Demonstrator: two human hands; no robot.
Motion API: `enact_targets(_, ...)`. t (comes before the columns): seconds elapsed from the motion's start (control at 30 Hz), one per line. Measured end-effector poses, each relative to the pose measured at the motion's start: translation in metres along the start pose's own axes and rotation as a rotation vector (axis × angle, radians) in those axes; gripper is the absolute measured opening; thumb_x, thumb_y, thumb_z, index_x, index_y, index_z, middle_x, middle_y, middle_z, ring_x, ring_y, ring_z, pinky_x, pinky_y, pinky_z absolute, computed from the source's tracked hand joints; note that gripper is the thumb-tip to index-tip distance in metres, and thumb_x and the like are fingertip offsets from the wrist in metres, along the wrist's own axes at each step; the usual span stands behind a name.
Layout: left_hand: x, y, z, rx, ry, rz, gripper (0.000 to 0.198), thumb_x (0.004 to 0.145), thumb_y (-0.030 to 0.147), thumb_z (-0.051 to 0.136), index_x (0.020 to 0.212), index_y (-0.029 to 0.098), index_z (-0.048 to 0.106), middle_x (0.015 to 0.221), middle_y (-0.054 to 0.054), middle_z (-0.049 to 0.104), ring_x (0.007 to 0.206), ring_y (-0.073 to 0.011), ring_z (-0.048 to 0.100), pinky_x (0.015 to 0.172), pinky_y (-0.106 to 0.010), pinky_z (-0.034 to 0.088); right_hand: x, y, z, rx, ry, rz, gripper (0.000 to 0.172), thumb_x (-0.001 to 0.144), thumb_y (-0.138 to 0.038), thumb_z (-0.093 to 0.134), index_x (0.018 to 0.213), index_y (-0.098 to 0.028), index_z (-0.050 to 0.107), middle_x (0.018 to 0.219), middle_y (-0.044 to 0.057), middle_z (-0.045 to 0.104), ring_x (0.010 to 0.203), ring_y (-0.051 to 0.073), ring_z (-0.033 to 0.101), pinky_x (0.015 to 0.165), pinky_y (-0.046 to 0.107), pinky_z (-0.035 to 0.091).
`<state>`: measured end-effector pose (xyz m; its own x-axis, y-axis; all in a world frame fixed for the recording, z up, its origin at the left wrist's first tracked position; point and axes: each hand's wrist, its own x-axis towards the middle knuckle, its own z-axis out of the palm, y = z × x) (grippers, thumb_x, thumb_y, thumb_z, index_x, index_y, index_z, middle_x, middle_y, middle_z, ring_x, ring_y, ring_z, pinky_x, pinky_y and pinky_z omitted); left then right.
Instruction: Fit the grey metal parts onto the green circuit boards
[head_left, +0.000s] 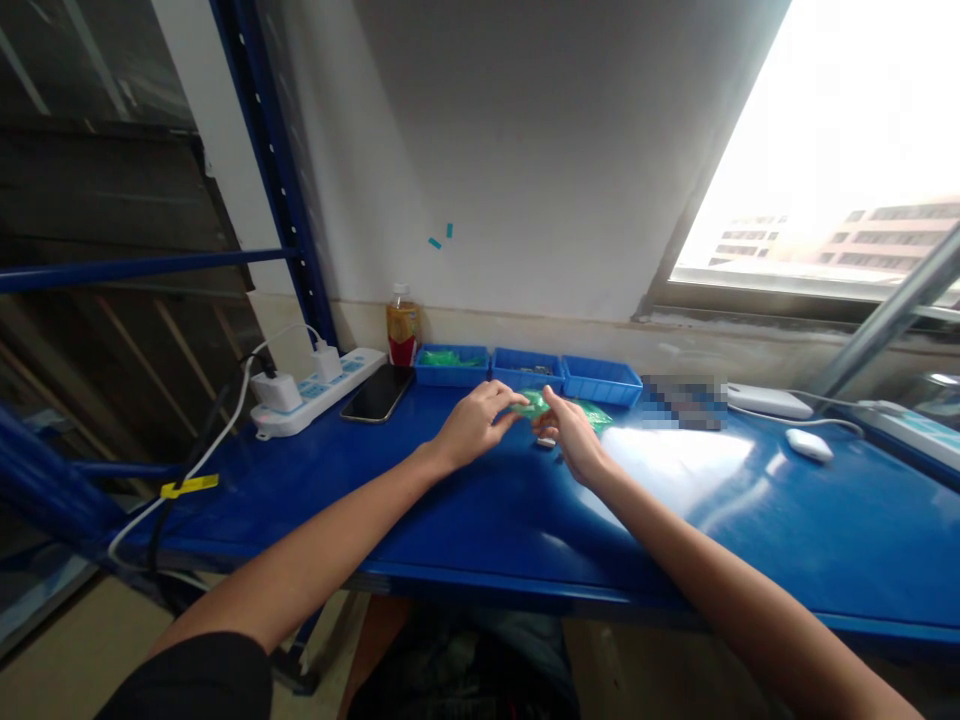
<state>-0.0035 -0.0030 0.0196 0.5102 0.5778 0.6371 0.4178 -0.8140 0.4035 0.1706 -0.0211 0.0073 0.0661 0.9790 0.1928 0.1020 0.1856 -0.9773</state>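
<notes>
A small green plastic bag (533, 404) is between my hands, above the blue table. The fingertips of my left hand (480, 420) pinch its left side. My right hand (570, 432) has its thumb raised and its fingers curled at the bag's right side, closed on it. Just beyond my right hand, another green bag (598, 414) lies on the table. Under my right fingers is a small whitish piece (546, 442), too small to name.
Against the wall stand three blue bins: the left bin (452, 379) with green bags, the middle bin (517, 384) with small metallic parts, the right bin (602, 390). A bottle (403, 328), phone (379, 393) and power strip (322, 395) are leftward; a white case (809, 445) lies right.
</notes>
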Motion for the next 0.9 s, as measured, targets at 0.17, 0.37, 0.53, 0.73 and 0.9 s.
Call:
enact_targets(0.17, 0.002, -0.001, 0.002, -0.137, -0.024, -0.113, 0.023, 0.083, 0.035, 0.059, 0.099, 0.020, 0.067, 0.100, -0.007, 0.064, 0.095, -0.0217, 0.057, 0.088, -0.032, 0.042, -0.003, -0.001, 0.001, -0.216, 0.020, -0.196, 0.030, 0.081, -0.047, 0.052, 0.072, -0.019, 0.060, 0.051, -0.004, 0.046, 0.046, 0.011, 0.041, 0.045, 0.024, 0.032)
enact_targets(0.37, 0.009, -0.014, 0.001, -0.570, -0.057, -0.691, 0.054, 0.088, 0.057, 0.035, 0.079, 0.013, 0.065, 0.072, -0.006, 0.065, 0.062, -0.0156, 0.059, 0.057, -0.025, 0.040, -0.007, 0.001, 0.002, -0.651, -0.033, -0.550, 0.030, 0.085, -0.024, 0.045, 0.104, -0.021, 0.068, 0.067, 0.001, 0.059, 0.057, 0.014, 0.050, 0.057, 0.026, 0.039)
enact_targets(0.53, 0.009, -0.021, 0.001, -0.579, 0.041, -0.604, 0.025, 0.082, 0.038, 0.055, 0.081, 0.014, 0.061, 0.068, -0.001, 0.060, 0.059, -0.0121, 0.054, 0.053, -0.021, 0.039, -0.007, 0.000, 0.004, -0.609, -0.054, -0.578, 0.037, 0.077, -0.011, 0.043, 0.103, -0.021, 0.068, 0.082, 0.004, 0.059, 0.074, 0.016, 0.056, 0.068, 0.026, 0.045)
enact_targets(0.73, 0.003, -0.008, -0.001, -0.076, 0.118, -0.104, 0.015, 0.087, 0.025, 0.054, 0.096, 0.019, 0.064, 0.091, -0.004, 0.064, 0.082, -0.0156, 0.059, 0.075, -0.027, 0.045, -0.001, -0.002, 0.000, -0.208, -0.004, -0.160, 0.032, 0.083, -0.045, 0.048, 0.080, -0.019, 0.066, 0.096, 0.007, 0.058, 0.081, 0.017, 0.057, 0.062, 0.026, 0.048)
enact_targets(0.9, -0.002, -0.002, 0.003, 0.094, -0.007, 0.096, 0.019, 0.084, 0.017, 0.056, 0.102, 0.021, 0.063, 0.099, -0.005, 0.061, 0.095, -0.0184, 0.056, 0.087, -0.031, 0.044, 0.002, 0.001, -0.001, 0.083, -0.025, 0.038, 0.025, 0.074, -0.040, 0.057, 0.063, -0.017, 0.056, 0.063, 0.000, 0.054, 0.056, 0.011, 0.051, 0.053, 0.023, 0.042)
